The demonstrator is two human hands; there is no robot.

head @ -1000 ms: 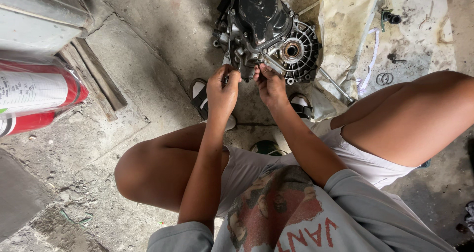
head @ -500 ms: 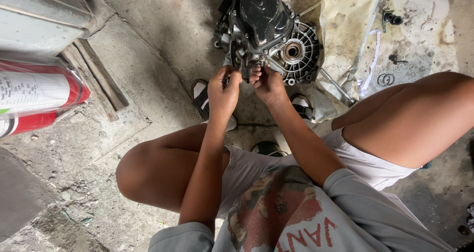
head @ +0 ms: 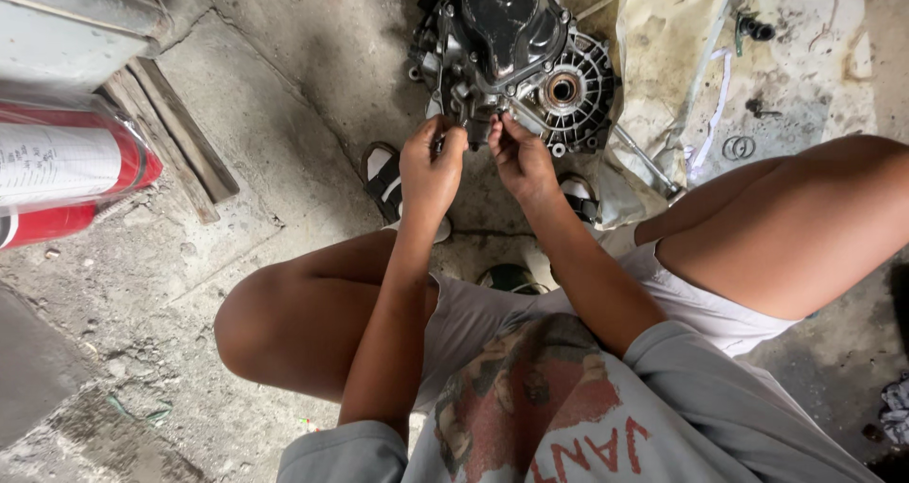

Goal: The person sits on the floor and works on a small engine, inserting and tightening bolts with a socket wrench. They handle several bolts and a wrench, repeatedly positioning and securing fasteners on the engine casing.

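Note:
A dirty grey and black engine casing (head: pixel 516 52) with a round finned cover stands on the concrete floor in front of me. My left hand (head: pixel 431 170) has its fingers closed against the near lower edge of the casing. My right hand (head: pixel 519 159) sits right beside it, fingertips pinching at the same spot on the casing. What small part lies between the fingers is hidden. I am squatting, knees spread to either side, with my sandalled feet under my arms.
A red cylinder (head: pixel 66 175) wrapped in plastic lies at the left, next to wooden planks (head: pixel 170 133). A crumpled yellowish plastic sheet (head: pixel 663 47) lies right of the engine, with a metal rod (head: pixel 644 161), small rings (head: pixel 739 147) and dark small parts (head: pixel 753 28) beyond.
Both hands stay at the lower edge of the casing. The right hand's fingers have shifted slightly against it; the engine has not moved.

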